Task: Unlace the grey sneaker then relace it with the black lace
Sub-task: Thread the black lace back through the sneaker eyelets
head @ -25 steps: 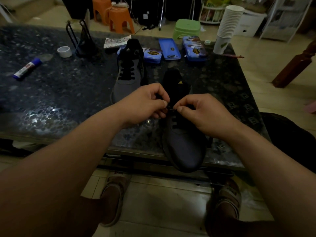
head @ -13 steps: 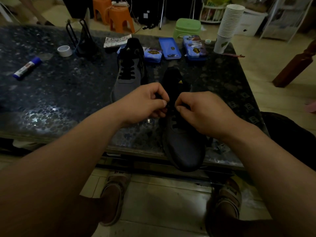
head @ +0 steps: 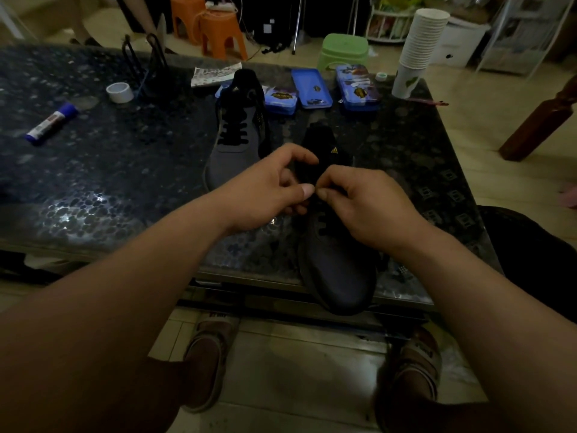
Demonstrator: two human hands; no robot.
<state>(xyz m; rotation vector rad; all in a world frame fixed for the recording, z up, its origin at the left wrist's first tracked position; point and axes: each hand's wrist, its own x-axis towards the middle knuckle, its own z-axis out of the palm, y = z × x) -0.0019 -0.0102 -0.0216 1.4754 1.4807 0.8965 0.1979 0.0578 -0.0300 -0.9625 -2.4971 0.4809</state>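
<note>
Both hands are in close over the sneaker (head: 340, 276), which lies on the table (head: 125, 182) edge, its toe below the grip and pointing back at the person, its black tongue rising just beyond the grip. The left hand (head: 268, 192) and right hand (head: 368, 210) meet thumb to thumb, fingers curled. Each seems to pinch the lace (head: 321, 226) right at the meeting point, though it's dark there and the strand between the fingertips (head: 307, 191) is hard to make out. Just under the grip, a few black crossings show on the upper.

How will it handle? The lace looks thin, limp and light, with no stiffness to push with, so I'd judge it has to be led by its tip and pulled, not shoved. Take it close to the end, thumb against forefinger, as both hands do now. The sneaker looks light and soft-topped, likely to slide on that glossy stone under a hard tug, and bracing the eyelet edge beside the grip should steady it.

A second sneaker (head: 234, 151), laced in black, sits beyond the grip, off to the left.
</note>
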